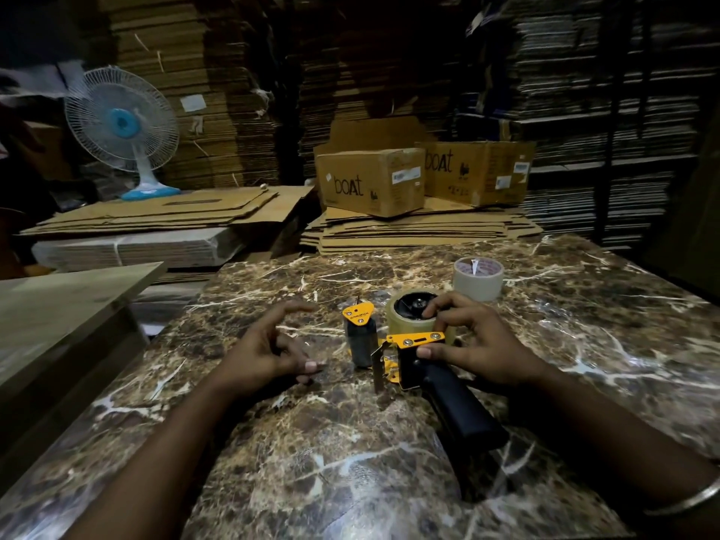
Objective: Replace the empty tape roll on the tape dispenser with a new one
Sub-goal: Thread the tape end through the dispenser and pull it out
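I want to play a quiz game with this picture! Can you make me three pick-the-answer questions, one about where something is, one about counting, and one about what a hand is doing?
1. Where is the spare tape roll?
A. On the marble table behind the dispenser
B. On top of a box
C. In the left hand

2. How many cardboard boxes say "boat"?
A. One
B. Two
C. Four

3. What is the left hand doing?
A. Gripping the black handle
B. Pinching the spare roll
C. Holding nothing, with loose fingers

Answers:
1. A: it sits on the marble table, past the tape dispenser that the right hand holds.
2. B: one box and a second box carry the word.
3. C: its fingers hang over the table, apart from the dispenser.
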A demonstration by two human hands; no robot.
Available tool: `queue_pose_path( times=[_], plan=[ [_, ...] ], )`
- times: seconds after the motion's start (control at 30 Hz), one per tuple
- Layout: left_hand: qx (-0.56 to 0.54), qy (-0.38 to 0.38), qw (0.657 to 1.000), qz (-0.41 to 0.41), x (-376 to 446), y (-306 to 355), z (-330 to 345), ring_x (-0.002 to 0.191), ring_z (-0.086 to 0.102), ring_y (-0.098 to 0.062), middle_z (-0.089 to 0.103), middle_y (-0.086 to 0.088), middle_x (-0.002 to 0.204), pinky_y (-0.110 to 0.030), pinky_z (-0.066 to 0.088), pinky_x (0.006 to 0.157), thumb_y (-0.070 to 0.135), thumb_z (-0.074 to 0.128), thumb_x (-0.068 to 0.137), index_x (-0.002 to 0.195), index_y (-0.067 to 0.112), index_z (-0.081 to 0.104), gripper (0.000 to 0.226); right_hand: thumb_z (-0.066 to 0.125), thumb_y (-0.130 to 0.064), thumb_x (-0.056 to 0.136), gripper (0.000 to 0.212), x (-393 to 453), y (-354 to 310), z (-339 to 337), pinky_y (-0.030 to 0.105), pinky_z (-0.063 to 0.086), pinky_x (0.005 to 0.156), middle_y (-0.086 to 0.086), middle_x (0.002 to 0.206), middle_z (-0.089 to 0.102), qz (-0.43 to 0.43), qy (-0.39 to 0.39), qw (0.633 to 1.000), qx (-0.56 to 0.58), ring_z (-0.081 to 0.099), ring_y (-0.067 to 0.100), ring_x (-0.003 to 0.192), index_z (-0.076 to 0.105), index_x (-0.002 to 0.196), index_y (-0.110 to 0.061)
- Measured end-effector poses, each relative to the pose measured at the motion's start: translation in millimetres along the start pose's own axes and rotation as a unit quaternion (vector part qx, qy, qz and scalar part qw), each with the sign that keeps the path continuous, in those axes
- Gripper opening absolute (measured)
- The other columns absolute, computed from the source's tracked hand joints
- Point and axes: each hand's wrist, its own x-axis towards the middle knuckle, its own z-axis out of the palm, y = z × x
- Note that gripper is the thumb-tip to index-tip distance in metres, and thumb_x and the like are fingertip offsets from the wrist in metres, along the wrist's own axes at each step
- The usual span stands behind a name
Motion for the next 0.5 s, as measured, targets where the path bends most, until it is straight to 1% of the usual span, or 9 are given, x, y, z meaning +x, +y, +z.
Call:
queue_pose_path(
  times=[0.03, 0.1, 0.13, 0.2, 0.27, 0.33, 0.4, 0.43, 0.5],
  plan=[
    [0.001, -0.003, 1.0, -0.013, 0.8, -1.1, -0.3, 0.058, 0.065, -0.03, 0.067, -0.022, 0.063, -0.045, 0.054, 0.068, 0.006, 0.09, 0.06, 0.115, 0.011, 0.068, 0.06, 0.075, -0.077, 0.062, 0.048, -0.1, 0.6, 0.7, 0.066, 0.04, 0.099, -0.017, 0.108, 0.064, 0.001, 0.0, 1.0, -0.001, 0.061, 0.012, 0.111, 0.068, 0.072, -0.03],
    [0.013, -0.004, 0.999, -0.034, 2.4, -3.4, -1.3, 0.059, 0.066, -0.026, 0.071, -0.019, 0.068, -0.033, 0.055, 0.062, 0.03, 0.096, 0.049, 0.095, 0.001, 0.076, 0.059, 0.075, -0.078, 0.061, 0.043, 0.4, 0.5, 0.2, 0.066, 0.041, 0.098, -0.018, 0.109, 0.064, 0.002, 0.001, 1.0, -0.004, 0.061, 0.012, 0.112, 0.066, 0.071, -0.036],
    [0.018, 0.001, 0.999, -0.044, 3.0, -4.4, -2.0, 0.062, 0.066, -0.025, 0.072, -0.019, 0.07, -0.029, 0.055, 0.059, 0.033, 0.095, 0.05, 0.09, -0.001, 0.077, 0.055, 0.074, -0.078, 0.061, 0.042, 1.3, -1.1, -1.6, 0.065, 0.041, 0.098, -0.019, 0.109, 0.064, 0.001, 0.001, 1.0, -0.012, 0.061, 0.012, 0.112, 0.066, 0.072, -0.039],
    [0.009, 0.018, 0.998, -0.054, 3.5, -7.4, -2.9, 0.067, 0.066, -0.026, 0.073, -0.021, 0.076, -0.027, 0.055, 0.06, 0.02, 0.087, 0.063, 0.087, -0.005, 0.077, 0.036, 0.073, -0.078, 0.063, 0.046, 4.3, -7.7, -7.4, 0.062, 0.044, 0.095, -0.021, 0.107, 0.064, -0.011, 0.002, 0.999, -0.054, 0.061, 0.008, 0.11, 0.065, 0.087, -0.04],
    [-0.011, 0.031, 0.998, -0.057, 4.7, -7.9, -1.8, 0.066, 0.065, -0.024, 0.072, -0.022, 0.076, -0.024, 0.055, 0.058, 0.009, 0.077, 0.07, 0.087, -0.008, 0.075, 0.024, 0.072, -0.074, 0.065, 0.053, 9.3, -21.6, -11.6, 0.058, 0.044, 0.094, -0.022, 0.106, 0.063, -0.033, -0.006, 0.994, -0.099, 0.061, 0.004, 0.106, 0.061, 0.104, -0.04],
    [0.0, 0.036, 0.998, -0.052, 7.3, -8.0, -0.2, 0.064, 0.066, -0.022, 0.072, -0.022, 0.076, -0.022, 0.054, 0.056, 0.007, 0.075, 0.075, 0.088, -0.009, 0.075, 0.021, 0.07, -0.07, 0.068, 0.055, 16.6, -40.7, -9.1, 0.054, 0.041, 0.098, -0.021, 0.108, 0.062, -0.054, -0.029, 0.99, -0.128, 0.06, 0.005, 0.105, 0.058, 0.113, -0.041],
    [0.017, 0.038, 0.998, -0.046, 9.4, -8.0, 1.0, 0.062, 0.067, -0.02, 0.072, -0.021, 0.075, -0.022, 0.052, 0.054, 0.007, 0.074, 0.079, 0.089, -0.008, 0.075, 0.019, 0.068, -0.067, 0.068, 0.062, 26.7, -61.3, 0.2, 0.046, 0.034, 0.101, -0.015, 0.109, 0.062, -0.066, -0.065, 0.979, -0.181, 0.057, 0.008, 0.105, 0.054, 0.122, -0.039],
    [0.016, 0.042, 0.998, -0.04, 11.4, -9.2, 0.9, 0.061, 0.067, -0.019, 0.072, -0.021, 0.074, -0.021, 0.051, 0.052, 0.004, 0.073, 0.08, 0.09, -0.01, 0.074, 0.017, 0.066, -0.066, 0.068, 0.065, 31.7, -68.5, 6.0, 0.042, 0.032, 0.099, -0.012, 0.108, 0.061, -0.065, -0.081, 0.972, -0.213, 0.056, 0.01, 0.104, 0.052, 0.125, -0.038],
    [0.004, 0.054, 0.998, -0.039, 15.7, -12.2, 0.8, 0.06, 0.067, -0.019, 0.072, -0.023, 0.076, -0.02, 0.053, 0.051, -0.005, 0.069, 0.083, 0.092, -0.014, 0.072, 0.013, 0.066, -0.066, 0.068, 0.069, 38.5, -73.8, 16.1, 0.038, 0.032, 0.092, -0.01, 0.102, 0.059, -0.051, -0.103, 0.962, -0.249, 0.054, 0.013, 0.097, 0.043, 0.126, -0.034]
  ],
)
